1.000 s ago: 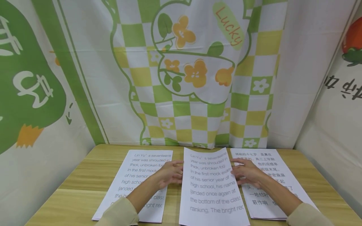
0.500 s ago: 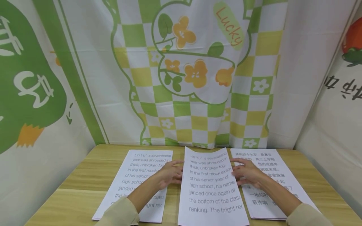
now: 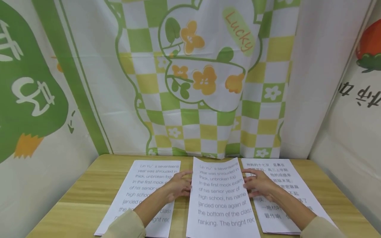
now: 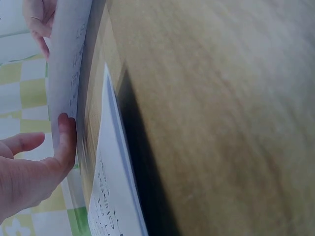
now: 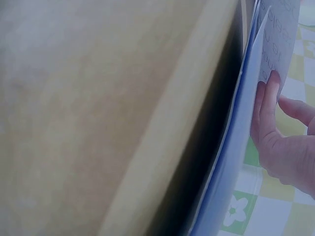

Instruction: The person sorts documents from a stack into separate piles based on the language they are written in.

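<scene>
In the head view a white printed sheet (image 3: pixel 221 198) with English text lies bowed between my hands, its side edges curving upward. My left hand (image 3: pixel 178 186) touches its left edge with the fingertips. Against the right edge rest the fingers of my right hand (image 3: pixel 259 185). In the left wrist view the thumb stands apart from the sheet (image 4: pixel 69 64), while a fingertip presses its side. The right wrist view has fingers on the sheet's printed face (image 5: pixel 281 39), the thumb near its edge. How many sheets lie there cannot be told.
Under the left forearm is a stack of English-text paper (image 3: pixel 143 191). A stack with Chinese text (image 3: pixel 285 195) lies beneath the right forearm. All rest on a wooden table (image 3: pixel 77 191), backed by a green and yellow checked curtain (image 3: pixel 190 125).
The middle sheet has shifted slightly to the left between the hands. Both hands keep nearly the same pose at its edges. The whole head view has tilted up a little.
</scene>
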The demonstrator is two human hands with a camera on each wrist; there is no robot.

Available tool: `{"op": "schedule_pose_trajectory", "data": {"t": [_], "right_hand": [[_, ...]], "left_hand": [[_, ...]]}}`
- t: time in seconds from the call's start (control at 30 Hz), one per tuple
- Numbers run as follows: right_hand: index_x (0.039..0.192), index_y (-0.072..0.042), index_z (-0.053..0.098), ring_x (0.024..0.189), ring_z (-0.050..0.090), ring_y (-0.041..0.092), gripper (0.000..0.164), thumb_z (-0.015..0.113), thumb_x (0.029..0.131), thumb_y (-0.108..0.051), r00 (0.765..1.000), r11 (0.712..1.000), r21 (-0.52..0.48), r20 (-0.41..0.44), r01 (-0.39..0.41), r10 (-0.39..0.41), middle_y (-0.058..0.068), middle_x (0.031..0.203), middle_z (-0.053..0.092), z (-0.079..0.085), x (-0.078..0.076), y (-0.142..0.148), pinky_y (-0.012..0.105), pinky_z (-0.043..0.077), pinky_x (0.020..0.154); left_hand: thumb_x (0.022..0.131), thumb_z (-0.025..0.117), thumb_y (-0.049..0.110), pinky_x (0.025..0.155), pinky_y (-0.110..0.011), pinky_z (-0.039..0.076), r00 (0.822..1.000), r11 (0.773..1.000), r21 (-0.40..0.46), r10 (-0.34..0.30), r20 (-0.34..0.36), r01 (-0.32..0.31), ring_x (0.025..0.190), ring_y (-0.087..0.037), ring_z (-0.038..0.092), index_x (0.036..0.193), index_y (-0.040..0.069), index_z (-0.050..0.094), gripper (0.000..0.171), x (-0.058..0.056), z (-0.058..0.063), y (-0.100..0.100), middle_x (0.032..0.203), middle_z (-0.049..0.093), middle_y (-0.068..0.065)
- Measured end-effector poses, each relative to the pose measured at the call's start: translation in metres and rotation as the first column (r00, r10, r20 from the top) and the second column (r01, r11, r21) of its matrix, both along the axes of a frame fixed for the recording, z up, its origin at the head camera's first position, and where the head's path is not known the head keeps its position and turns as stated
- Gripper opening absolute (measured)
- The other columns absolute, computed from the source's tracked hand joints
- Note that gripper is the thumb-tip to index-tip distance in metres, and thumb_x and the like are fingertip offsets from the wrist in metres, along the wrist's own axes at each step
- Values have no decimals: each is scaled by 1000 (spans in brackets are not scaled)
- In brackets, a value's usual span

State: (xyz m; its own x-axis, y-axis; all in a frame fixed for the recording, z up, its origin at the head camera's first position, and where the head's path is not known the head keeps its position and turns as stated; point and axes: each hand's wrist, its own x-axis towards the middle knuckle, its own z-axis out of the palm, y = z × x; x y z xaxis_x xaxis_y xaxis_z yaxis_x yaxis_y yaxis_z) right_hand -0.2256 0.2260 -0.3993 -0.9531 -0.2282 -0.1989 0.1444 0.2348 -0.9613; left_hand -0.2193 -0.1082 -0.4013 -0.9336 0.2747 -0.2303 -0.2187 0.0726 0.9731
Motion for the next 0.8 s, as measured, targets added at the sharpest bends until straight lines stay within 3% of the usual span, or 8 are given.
{"op": "schedule_pose_trajectory", "data": {"t": [0.2, 0.8], "right_hand": [[157, 5, 31, 94, 73, 28, 75, 63, 90, 12, 1000, 1000, 3, -8, 5, -5, 26, 127, 62, 4, -2, -1, 44, 66, 75], [157, -2, 39, 95, 72, 28, 73, 65, 90, 10, 999, 999, 8, -3, 34, -34, 26, 129, 61, 4, -2, -11, 42, 65, 75]], "left_hand": [[86, 53, -22, 79, -35, 62, 1000, 1000, 0, 17, -12, -17, 94, -25, 70, 157, -4, 34, 76, -2, 3, 0, 140, 56, -31], [81, 54, -25, 78, -31, 62, 996, 996, 4, 85, -27, -85, 91, -23, 68, 154, -4, 39, 77, 0, 3, -13, 136, 58, -29]]}}
